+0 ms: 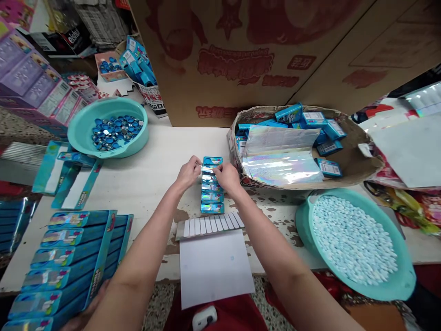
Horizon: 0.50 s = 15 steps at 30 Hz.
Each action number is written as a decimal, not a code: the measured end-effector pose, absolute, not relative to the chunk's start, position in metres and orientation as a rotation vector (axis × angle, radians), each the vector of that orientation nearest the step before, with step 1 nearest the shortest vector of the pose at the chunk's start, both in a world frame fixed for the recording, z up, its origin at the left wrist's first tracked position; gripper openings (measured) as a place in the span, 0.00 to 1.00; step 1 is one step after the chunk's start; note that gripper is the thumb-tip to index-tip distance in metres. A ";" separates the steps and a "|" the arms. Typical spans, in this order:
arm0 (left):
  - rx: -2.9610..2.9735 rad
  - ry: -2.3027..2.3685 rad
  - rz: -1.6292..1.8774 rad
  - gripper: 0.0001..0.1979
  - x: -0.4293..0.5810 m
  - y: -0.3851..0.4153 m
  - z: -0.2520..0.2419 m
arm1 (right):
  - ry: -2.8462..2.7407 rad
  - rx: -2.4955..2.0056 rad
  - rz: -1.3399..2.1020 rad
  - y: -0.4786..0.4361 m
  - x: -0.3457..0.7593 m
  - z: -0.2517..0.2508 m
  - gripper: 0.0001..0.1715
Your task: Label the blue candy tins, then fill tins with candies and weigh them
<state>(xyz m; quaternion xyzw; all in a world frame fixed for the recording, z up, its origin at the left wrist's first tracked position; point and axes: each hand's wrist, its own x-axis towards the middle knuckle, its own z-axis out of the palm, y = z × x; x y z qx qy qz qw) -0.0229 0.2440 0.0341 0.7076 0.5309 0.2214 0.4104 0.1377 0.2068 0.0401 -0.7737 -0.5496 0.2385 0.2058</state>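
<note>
Your left hand (188,174) and right hand (225,177) pinch a small strip over the row of blue tins (212,193) — fingers nearly closed, steadying it from both sides.

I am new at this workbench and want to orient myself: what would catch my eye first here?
Probably both hands, the left hand and right hand, meeting at mid-table over a row of small blue packs. At the right edge sits a teal basin of pale tablets, and at the far left a smaller teal basin of shiny blue discs.
</note>
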 end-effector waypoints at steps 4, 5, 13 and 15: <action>1.738 1.402 0.532 0.08 -0.011 0.253 0.010 | -1.606 -2.290 0.514 0.225 0.133 0.035 0.05; 1.718 1.436 0.533 0.09 -0.009 0.251 0.004 | -1.586 -2.298 0.476 0.224 0.132 0.034 0.05; 1.543 1.579 0.546 0.20 -0.001 0.222 -0.011 | -1.225 -2.222 0.532 0.210 0.132 0.015 0.21; 1.560 1.411 0.595 0.28 -0.002 0.216 -0.007 | -1.148 -2.217 0.606 0.216 0.135 0.009 0.21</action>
